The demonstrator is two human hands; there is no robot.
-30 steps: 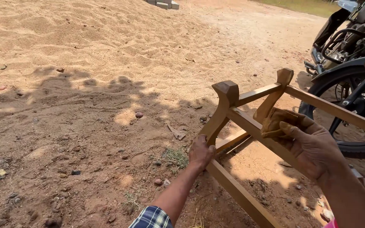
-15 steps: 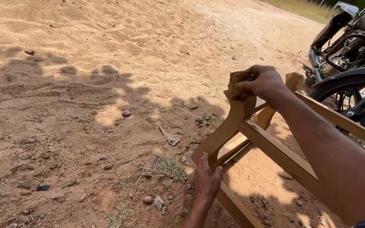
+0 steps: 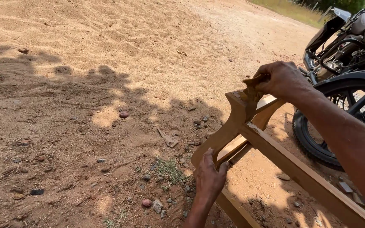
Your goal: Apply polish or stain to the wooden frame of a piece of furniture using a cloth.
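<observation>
We've got one wooden frame [image 3: 275, 156] lying on its side on the sandy ground [image 3: 85, 84], at the right of the view, with two carved leg ends sticking up and a couple of rails running between them. Our right hand [image 3: 281, 79] is closed around one folded piece of sandpaper [image 3: 252, 86], pressing it on the top of the nearer carved leg. Our left hand [image 3: 210, 177] is wrapped around the lower part of that same leg, fingers curled over the edge.

Just behind the frame stands one motorcycle [image 3: 343, 63]; only one wheel shows. Out on the dirt we count one small wood scrap [image 3: 167, 138] near the frame, one little tuft of grass [image 3: 170, 169], and scattered small stones [image 3: 123, 114]. Leafy shadow covers the near ground.
</observation>
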